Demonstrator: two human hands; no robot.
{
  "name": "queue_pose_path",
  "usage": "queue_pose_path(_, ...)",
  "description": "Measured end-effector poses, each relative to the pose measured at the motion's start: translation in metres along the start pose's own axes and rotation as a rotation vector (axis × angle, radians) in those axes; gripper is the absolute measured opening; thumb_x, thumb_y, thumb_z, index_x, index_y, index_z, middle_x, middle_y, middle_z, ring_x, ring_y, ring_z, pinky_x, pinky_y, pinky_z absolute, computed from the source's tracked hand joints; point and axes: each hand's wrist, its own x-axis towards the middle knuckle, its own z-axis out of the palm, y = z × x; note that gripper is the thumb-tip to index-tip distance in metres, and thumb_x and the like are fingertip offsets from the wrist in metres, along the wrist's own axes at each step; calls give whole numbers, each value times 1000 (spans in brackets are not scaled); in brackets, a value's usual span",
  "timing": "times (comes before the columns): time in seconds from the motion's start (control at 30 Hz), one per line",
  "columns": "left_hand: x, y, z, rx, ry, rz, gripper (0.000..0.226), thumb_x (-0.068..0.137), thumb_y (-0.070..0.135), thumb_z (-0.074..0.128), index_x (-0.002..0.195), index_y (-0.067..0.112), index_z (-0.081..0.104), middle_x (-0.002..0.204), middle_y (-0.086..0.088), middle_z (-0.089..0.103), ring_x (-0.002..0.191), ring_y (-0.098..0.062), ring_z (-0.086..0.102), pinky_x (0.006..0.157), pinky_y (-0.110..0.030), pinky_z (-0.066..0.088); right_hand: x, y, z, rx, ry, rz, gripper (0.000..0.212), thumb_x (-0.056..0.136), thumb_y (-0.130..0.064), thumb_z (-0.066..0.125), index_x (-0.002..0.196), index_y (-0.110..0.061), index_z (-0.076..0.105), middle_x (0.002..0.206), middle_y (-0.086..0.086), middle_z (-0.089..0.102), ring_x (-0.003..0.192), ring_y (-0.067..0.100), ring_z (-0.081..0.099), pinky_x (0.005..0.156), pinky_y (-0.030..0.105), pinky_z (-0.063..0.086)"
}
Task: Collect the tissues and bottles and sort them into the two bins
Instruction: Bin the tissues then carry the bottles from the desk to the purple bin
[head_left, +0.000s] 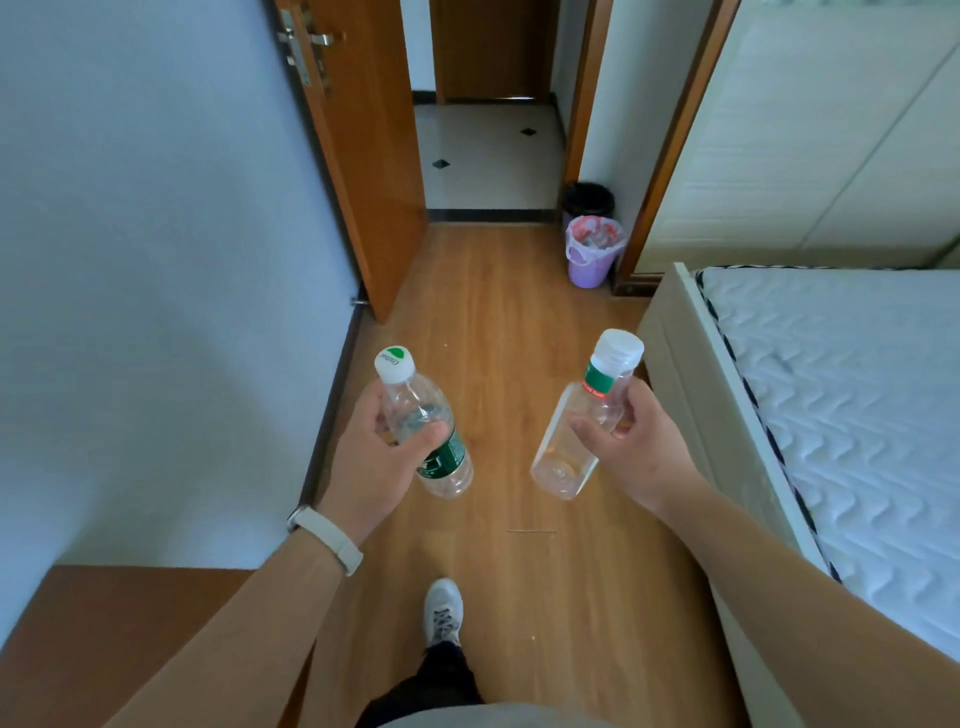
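The person stands on the wooden floor (519, 322) with a bottle in each hand, both held near the middle of the frame. The left hand (371, 462) has its grip curled round a round bottle (447, 460) with a green label and a white cap. The right hand (641, 449) has its grip wrapped round the shoulder of a clear square bottle (563, 457), cap tilted upward. Above centre and to the right, by the doorway, stands a purple bin (589, 270) lined with a pink bag. A black bin (588, 198) sits just behind it. The bed (831, 389) fills the right side.
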Motion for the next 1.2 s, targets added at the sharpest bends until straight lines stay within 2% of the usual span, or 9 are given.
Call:
queue_pose_path(0.13, 76, -5, -16, -49, -69, 7, 46, 81, 28, 77, 120, 32, 54, 110, 13, 65, 103, -10, 63, 84, -30, 54, 49, -28, 16, -25, 66, 48, 32, 79, -45, 71, 103, -36, 51, 97, -15, 63, 87, 2, 62, 69, 23, 44)
queue_pose_path(0.37, 187, -7, -37, -45, -183, 32, 44, 81, 29, 76, 117, 38, 53, 108, 19, 64, 101, 0, 62, 88, -32, 54, 124, -72, 46, -59, 123, 50, 32, 79, -42, 70, 103, -40, 49, 102, -15, 62, 94, 4, 61, 80, 28, 51)
queue_pose_path(0.57, 253, 0, -34, -35, -232, 53, 51, 79, 33, 77, 122, 38, 51, 110, 22, 63, 106, -1, 61, 92, -39, 54, 176, -82, 54, -80, 145, 85, 34, 78, -43, 71, 105, -34, 51, 101, -11, 62, 92, 8, 62, 86, 39, 52)
queue_pose_path(0.73, 306, 8, -18, -26, -251, 60, 47, 79, 30, 77, 118, 38, 53, 108, 21, 64, 104, -2, 62, 91, -40, 54, 227, -79, 50, -49, 179, 85, 33, 79, -40, 72, 103, -37, 50, 102, -11, 61, 93, 9, 61, 84, 33, 51)
queue_pose_path(0.9, 364, 14, 8, 42, -255, 54, 43, 80, 31, 76, 114, 43, 53, 107, 24, 64, 103, 3, 60, 87, -32, 53, 298, -65, 45, -46, 175, 99, 34, 80, -39, 72, 106, -33, 50, 99, -11, 60, 89, 7, 59, 75, 27, 48)
queue_pose_path(1.07, 441, 33, 41, 74, -200, 49, 46, 80, 25, 77, 119, 36, 55, 109, 21, 65, 105, 0, 60, 83, -22, 51, 402, -58, 27, 6, 157, 87, 41, 82, -37, 72, 115, -30, 49, 102, -13, 59, 90, 6, 59, 68, 20, 44)
queue_pose_path(1.13, 473, 46, 57, 92, -193, 40, 47, 80, 25, 77, 120, 35, 54, 109, 22, 64, 105, 2, 60, 79, -17, 51, 442, -59, 14, 30, 151, 102, 44, 83, -37, 72, 118, -30, 47, 105, -13, 58, 93, 7, 58, 69, 19, 43)
queue_pose_path(1.2, 504, 60, 76, 118, -200, 42, 48, 80, 25, 76, 122, 33, 53, 109, 23, 63, 104, 5, 58, 74, -10, 50, 478, -57, -1, 42, 144, 97, 43, 82, -38, 72, 117, -31, 46, 105, -13, 59, 94, 8, 59, 75, 24, 48)
